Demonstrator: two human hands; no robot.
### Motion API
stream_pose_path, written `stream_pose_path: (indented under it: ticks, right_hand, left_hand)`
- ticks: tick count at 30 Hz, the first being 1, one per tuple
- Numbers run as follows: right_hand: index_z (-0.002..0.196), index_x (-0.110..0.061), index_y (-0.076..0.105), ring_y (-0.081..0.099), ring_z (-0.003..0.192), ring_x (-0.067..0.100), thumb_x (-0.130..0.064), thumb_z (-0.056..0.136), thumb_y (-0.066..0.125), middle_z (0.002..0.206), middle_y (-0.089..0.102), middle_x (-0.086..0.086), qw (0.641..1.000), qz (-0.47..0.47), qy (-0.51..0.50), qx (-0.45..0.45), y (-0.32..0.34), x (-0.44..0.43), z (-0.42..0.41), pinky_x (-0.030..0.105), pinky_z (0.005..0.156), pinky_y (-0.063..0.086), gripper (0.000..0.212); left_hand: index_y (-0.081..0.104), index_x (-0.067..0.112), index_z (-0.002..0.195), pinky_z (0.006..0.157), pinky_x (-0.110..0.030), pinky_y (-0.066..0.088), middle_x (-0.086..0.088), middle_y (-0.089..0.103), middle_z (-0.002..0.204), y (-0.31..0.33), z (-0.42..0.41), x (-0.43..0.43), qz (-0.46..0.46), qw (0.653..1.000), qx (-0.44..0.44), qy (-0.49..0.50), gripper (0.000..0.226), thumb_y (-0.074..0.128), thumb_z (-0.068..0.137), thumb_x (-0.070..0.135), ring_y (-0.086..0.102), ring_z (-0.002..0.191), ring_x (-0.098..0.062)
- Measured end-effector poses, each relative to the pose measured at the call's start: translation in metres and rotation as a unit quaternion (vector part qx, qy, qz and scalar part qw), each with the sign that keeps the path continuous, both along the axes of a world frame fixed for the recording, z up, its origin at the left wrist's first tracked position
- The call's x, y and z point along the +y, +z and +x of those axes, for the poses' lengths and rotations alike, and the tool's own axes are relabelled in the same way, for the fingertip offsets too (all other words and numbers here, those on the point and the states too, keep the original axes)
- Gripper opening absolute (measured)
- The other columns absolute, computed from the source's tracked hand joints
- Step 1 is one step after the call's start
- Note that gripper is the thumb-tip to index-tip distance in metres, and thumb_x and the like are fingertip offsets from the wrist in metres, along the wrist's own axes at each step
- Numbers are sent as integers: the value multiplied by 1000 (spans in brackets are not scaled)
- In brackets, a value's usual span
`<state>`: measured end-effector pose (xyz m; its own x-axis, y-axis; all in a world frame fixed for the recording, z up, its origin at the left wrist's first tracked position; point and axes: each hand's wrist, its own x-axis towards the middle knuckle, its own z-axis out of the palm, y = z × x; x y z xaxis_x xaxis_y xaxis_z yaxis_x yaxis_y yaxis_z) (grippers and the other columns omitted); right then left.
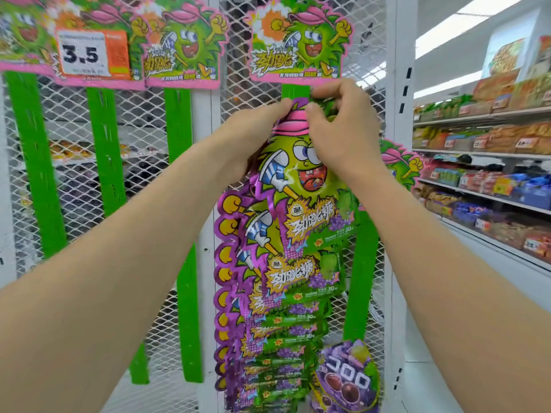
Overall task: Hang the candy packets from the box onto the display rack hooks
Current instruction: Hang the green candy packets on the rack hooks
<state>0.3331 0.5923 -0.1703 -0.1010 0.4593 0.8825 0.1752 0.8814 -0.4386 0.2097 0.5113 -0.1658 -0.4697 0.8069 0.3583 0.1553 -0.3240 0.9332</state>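
Up near the top of the green plastic hanging strip (293, 90), just under its pink-edged cardboard header with the green cartoon fruit (298, 40), I have both hands raised together on one glossy purple-and-green candy packet (301, 174). My left hand (256, 135) is pinched on the packet's upper left edge, thumb to the front, so the top stays flat and does not fold away from me. My right hand (340, 126) is closed over the top right corner by the pink cap printed there, fingers curled behind; I judge it is steering the hang hole towards a hook on the strip, though the hole and the hook are both hidden by my fingers, so I cannot say whether it has caught.

I hold it this high because the strip below is already full: a column of matching candy packets (286, 293) overlaps downward like shingles, each covering the top of the one beneath, so the remaining place is at the top. A purple grape-sweet pouch (347, 374) hangs lowest. The strip hangs against the white wire-mesh rack panel (143, 174); to the left, three more green strips (107, 150) hang bare, waiting for stock. The box is out of view.
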Motion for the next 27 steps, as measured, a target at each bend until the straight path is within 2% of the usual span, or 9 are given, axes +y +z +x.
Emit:
stream_pose_path:
  ticks: [5,7,9,13,15,17,19,25,27]
  right_hand:
    - [108,-26,68,64,99,16,-36,88,64,87,57,-22,999,-32,5,-28,-4,3,1,50,100,49,24]
    - [107,-26,68,64,97,14,-36,87,64,88,60,-22,999,-29,7,-31,-11,3,1,50,99,49,23]
    - [108,-26,67,65,98,15,-37,88,64,89,61,-21,999,-33,12,-33,-21,4,0,50,99,50,23]
    - [117,-23,65,59,90,6,-38,95,65,94,58,-23,998,-20,29,-46,-35,11,2,48,96,51,26]
    - [119,-21,63,57,88,4,-36,97,66,102,62,-21,998,21,22,-47,-40,12,4,46,93,52,27]
    - [119,-20,64,62,96,10,-36,97,67,109,67,-13,997,73,-2,-35,-46,14,4,45,91,52,28]
    - [119,-21,65,63,103,15,-38,96,69,113,68,-6,993,110,-36,-32,-51,16,1,40,92,51,30]
    - [109,-18,69,63,96,17,-36,91,76,105,68,-3,993,109,-47,-25,-50,25,-10,38,88,52,27]
    - [98,-19,72,60,99,18,-35,90,77,103,64,-1,991,104,-78,-38,-57,26,-10,39,91,49,19]
  left_hand:
    - [79,15,105,94,-53,62,-11,81,103,1,-1,2,-6,1000,6,15,34,77,91,46,79,96,-32]
    - [80,15,103,97,-57,60,-11,81,107,-1,-5,5,-10,999,23,27,47,82,78,54,77,101,-35]
    - [80,14,95,95,-58,61,-12,81,102,-5,-8,5,-12,998,50,45,42,78,84,54,78,99,-36]
    - [80,13,96,79,-39,65,-5,82,88,-15,-8,0,6,987,137,83,39,63,103,47,78,79,-24]
    - [78,12,92,66,-27,55,4,76,79,-21,-9,0,43,955,244,162,38,61,105,43,68,66,-12]
    - [75,23,91,68,-21,51,14,71,78,-28,-12,1,87,901,351,239,21,64,103,36,62,67,2]
    - [75,27,103,72,-20,48,15,66,81,-35,-13,2,100,856,418,287,11,68,100,34,60,74,-1]
    - [73,18,112,69,-9,40,16,60,85,-46,-19,6,95,863,397,296,19,74,95,28,56,78,-4]
    - [70,20,122,87,-26,46,3,65,106,-55,-19,6,93,830,440,329,32,76,92,29,60,99,-18]
